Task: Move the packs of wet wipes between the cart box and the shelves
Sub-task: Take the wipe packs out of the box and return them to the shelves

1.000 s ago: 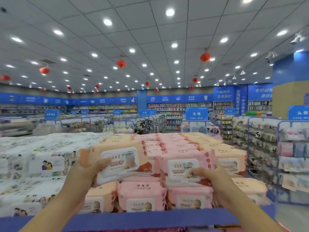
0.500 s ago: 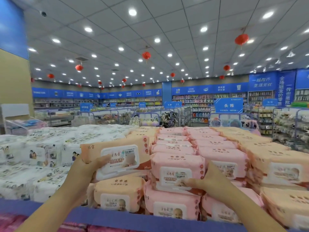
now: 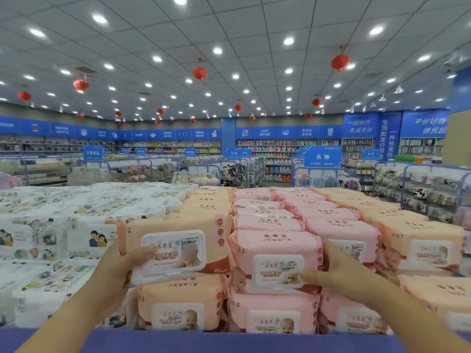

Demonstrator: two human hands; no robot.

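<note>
My left hand [image 3: 116, 270] grips the left end of an orange pack of wet wipes [image 3: 178, 245], thumb across its white lid, at the front of the orange stack. My right hand [image 3: 336, 272] holds the right end of a pink pack of wet wipes [image 3: 274, 253], thumb on its lid, on top of the pink stack. Both packs sit level with the rows of packs behind them on the shelf top. The cart box is out of view.
White packs of wipes [image 3: 63, 225] fill the shelf to the left, more orange packs [image 3: 418, 243] to the right. A blue shelf lip [image 3: 229, 341] runs along the front edge. Aisle racks [image 3: 433, 189] stand at the right and beyond.
The view has swung left then back right and drawn closer. Both hands keep their hold; the two packs now sit lower, settled against the stacks.
</note>
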